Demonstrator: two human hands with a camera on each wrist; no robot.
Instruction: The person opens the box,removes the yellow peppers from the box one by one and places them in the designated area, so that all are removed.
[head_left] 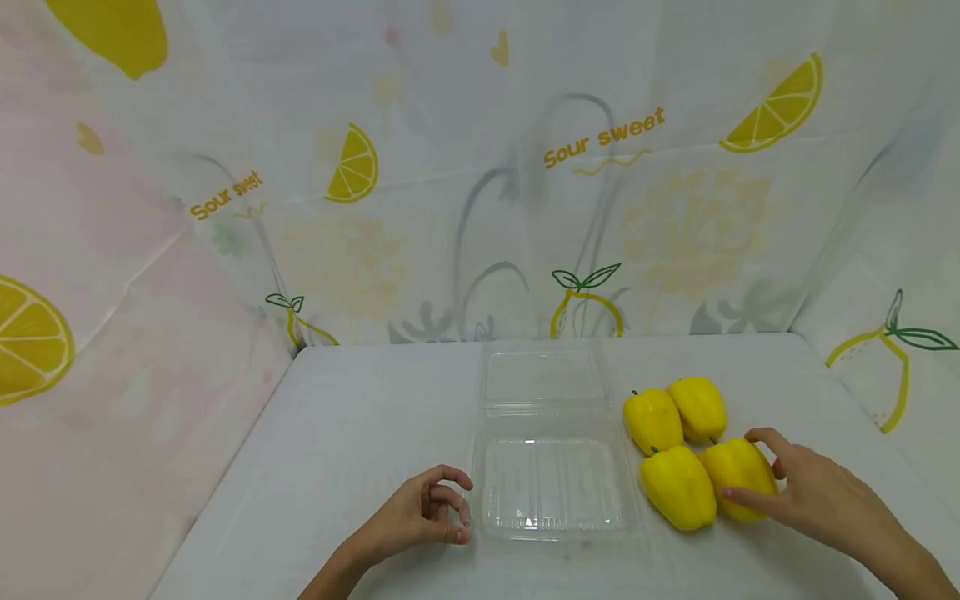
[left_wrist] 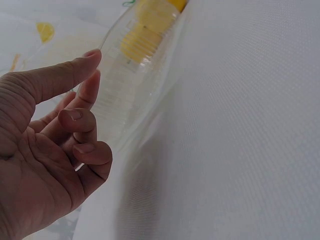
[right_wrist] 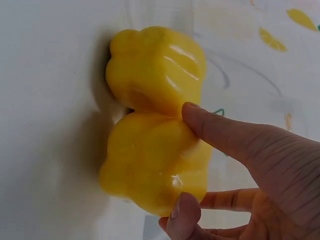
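Observation:
My right hand (head_left: pixel 813 492) is curled round the near right yellow bell pepper (head_left: pixel 742 477). The right wrist view shows its thumb lying on the skin of this held pepper (right_wrist: pixel 150 160), with the fingers at the pepper's other side. A second yellow bell pepper (head_left: pixel 678 490) lies right beside it. At the left rim of an opened clear plastic clamshell box (head_left: pixel 555 533), my left hand (head_left: pixel 420 512) has its fingers curled. In the left wrist view, the thumb and index fingertip come together on the box rim (left_wrist: pixel 111 35).
Two more yellow bell peppers, the left one (head_left: pixel 652 422) and the right one (head_left: pixel 697 408), lie farther back. The box's lid (head_left: pixel 543 379) lies flat toward the back wall. A lemon-printed sheet (head_left: pixel 450 167) encloses the white table (head_left: pixel 360 417) on the sides and back.

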